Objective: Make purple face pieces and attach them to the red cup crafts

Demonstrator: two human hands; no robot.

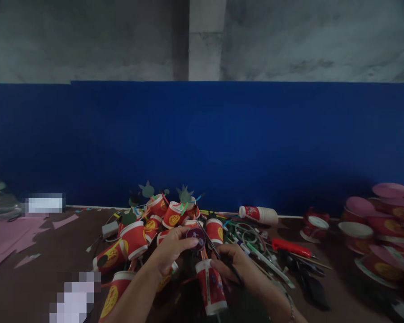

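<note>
My left hand [175, 249] is closed on a round dark purple disc [195, 238] with light markings, its thumb lying across the front. In my right hand [230, 262] are black-handled scissors [234, 271], their blades pointing up and left beside the disc. Just below the hands a red paper cup [211, 287] leans with its white rim toward me. Behind them stands another red cup with a yellow emblem [214, 231]. Several more red cups [134, 240] are heaped at the left of my left hand.
Pink paper sheets [16, 237] lie at the far left. Stacked cups [259, 215] rest on their side at the back. A red-handled tool [291, 247], black tools and cables lie at the right. Cups with pink discs [360, 207] crowd the far right. A blue panel [202, 143] stands behind.
</note>
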